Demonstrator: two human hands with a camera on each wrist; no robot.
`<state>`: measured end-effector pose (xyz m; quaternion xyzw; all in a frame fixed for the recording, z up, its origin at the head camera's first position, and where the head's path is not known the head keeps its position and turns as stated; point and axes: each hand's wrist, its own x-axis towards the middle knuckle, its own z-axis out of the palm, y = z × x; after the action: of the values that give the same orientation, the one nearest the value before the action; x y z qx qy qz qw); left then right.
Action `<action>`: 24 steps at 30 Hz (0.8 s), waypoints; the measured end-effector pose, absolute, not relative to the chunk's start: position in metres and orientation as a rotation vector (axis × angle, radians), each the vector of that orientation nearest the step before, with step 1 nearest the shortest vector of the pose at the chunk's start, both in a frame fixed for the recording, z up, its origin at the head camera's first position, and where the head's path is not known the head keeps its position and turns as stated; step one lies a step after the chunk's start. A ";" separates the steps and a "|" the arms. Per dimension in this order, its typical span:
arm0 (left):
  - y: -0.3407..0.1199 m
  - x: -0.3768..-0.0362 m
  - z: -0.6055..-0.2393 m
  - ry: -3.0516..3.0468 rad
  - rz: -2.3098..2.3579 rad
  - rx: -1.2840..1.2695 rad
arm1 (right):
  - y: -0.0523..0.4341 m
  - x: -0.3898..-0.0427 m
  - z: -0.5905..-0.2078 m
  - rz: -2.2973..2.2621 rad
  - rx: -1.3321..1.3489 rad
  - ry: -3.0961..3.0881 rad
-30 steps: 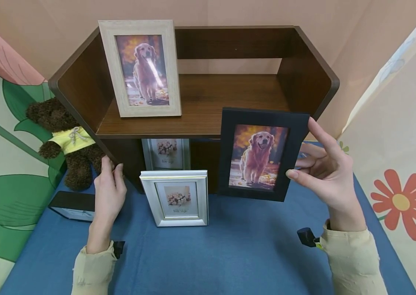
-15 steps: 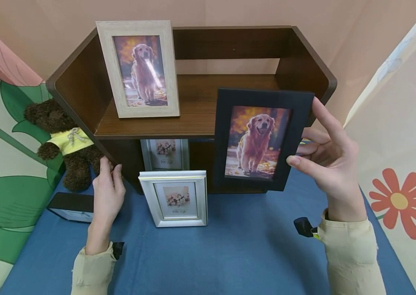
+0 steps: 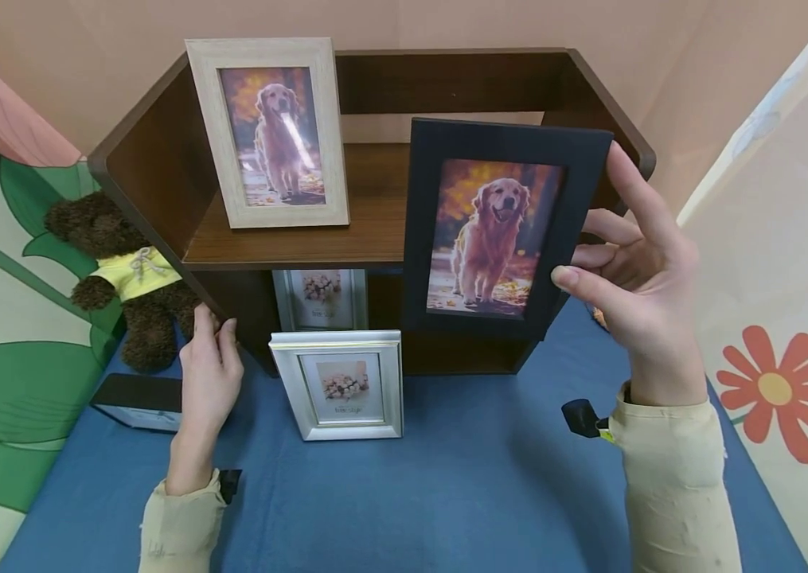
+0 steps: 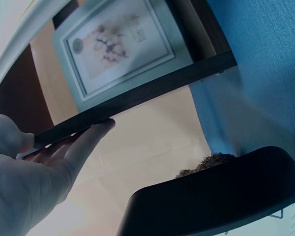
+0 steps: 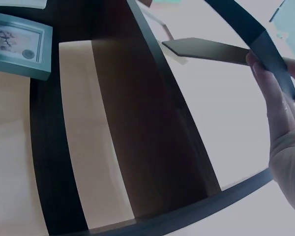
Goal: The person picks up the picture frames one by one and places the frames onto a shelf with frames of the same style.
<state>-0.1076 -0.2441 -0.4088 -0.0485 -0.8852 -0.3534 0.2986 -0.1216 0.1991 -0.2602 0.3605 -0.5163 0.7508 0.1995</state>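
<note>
My right hand point(image 3: 640, 278) pinches the right edge of a black photo frame point(image 3: 421, 223) with a golden dog picture. The frame is raised in front of the upper shelf; in the right wrist view its stand leg point(image 5: 206, 50) sticks out behind. With thumb and fingers, my left hand point(image 3: 210, 382) grips the left side panel of the dark brown shelf unit point(image 3: 142, 179). That panel's edge lies between thumb and fingers in the left wrist view, where the left hand point(image 4: 34, 182) shows at the left. A whitish photo frame point(image 3: 339, 159) stands on the upper shelf's left.
A silver frame point(image 3: 392, 390) stands on the blue cloth point(image 3: 446, 493) before the unit. Another, grey-green frame point(image 3: 359, 298) is inside the lower compartment. Left of the unit, a brown teddy bear point(image 3: 149, 334) in a yellow top sits behind a black box-like object point(image 3: 138, 390).
The right hand has lifted the black photo frame up and slightly left, from below the shelf's front edge to in front of the upper compartment. The left hand stays on the side panel.
</note>
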 end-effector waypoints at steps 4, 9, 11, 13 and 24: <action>-0.244 -0.107 -0.408 -2.354 -0.938 -0.129 | 0.196 -0.124 -0.255 2.057 0.969 -1.499; -0.245 -0.108 -0.409 -2.360 -0.943 -0.125 | 0.193 -0.127 -0.250 2.025 0.957 -1.542; -0.245 -0.108 -0.410 -2.363 -0.944 -0.122 | 0.192 -0.127 -0.248 2.018 0.944 -1.557; -0.246 -0.109 -0.410 -2.363 -0.944 -0.123 | 0.191 -0.127 -0.246 2.013 0.931 -1.574; -0.246 -0.110 -0.411 -2.352 -0.935 -0.127 | 0.182 -0.131 -0.236 1.980 0.900 -1.632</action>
<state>-0.1099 -0.2457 -0.4113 -0.0479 -0.8856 -0.3520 0.2991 -0.1315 0.1815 -0.2362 0.3238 -0.5867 0.7120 0.2097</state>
